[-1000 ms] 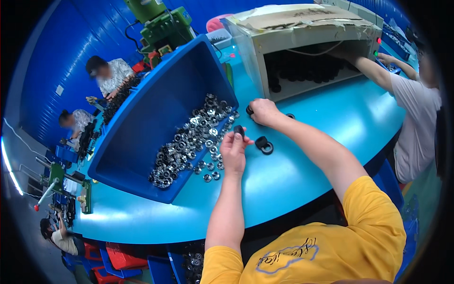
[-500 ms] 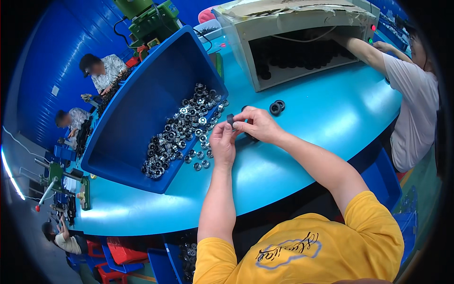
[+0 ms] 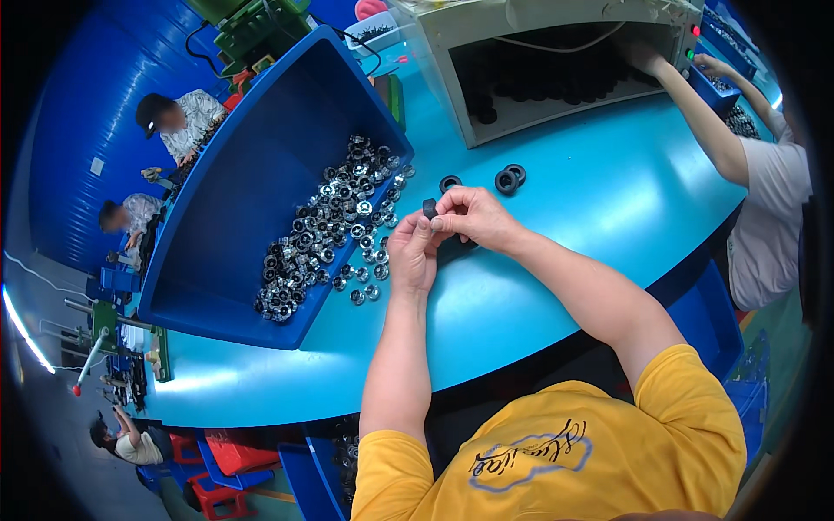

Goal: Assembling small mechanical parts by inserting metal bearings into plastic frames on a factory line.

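Note:
A small black rubber tyre (image 3: pixel 429 208) is pinched between the fingertips of my left hand (image 3: pixel 412 256) and my right hand (image 3: pixel 479 219). The two hands meet just above the blue tabletop, and the fingers cover part of the tyre. Just beyond my right hand lies a loose black tyre (image 3: pixel 450 183). Farther right, two more tyres (image 3: pixel 507 181) lean together. Left of my hands, many shiny silver wheel hubs (image 3: pixel 326 217) spill from a tipped blue bin (image 3: pixel 234 191) onto the table. Something dark sits partly hidden under my right hand.
At the back stands a white box (image 3: pixel 456 95) with an open front and black rings inside. A co-worker's arm (image 3: pixel 704 126) reaches into it from the right. A green machine (image 3: pixel 261 39) stands behind the bin. Other people sit at the far left.
The whole view has shifted slightly. My hands stay together on the tyre, and the loose tyre beyond my right hand shows more fully. The co-worker's arm and body have shifted at the right.

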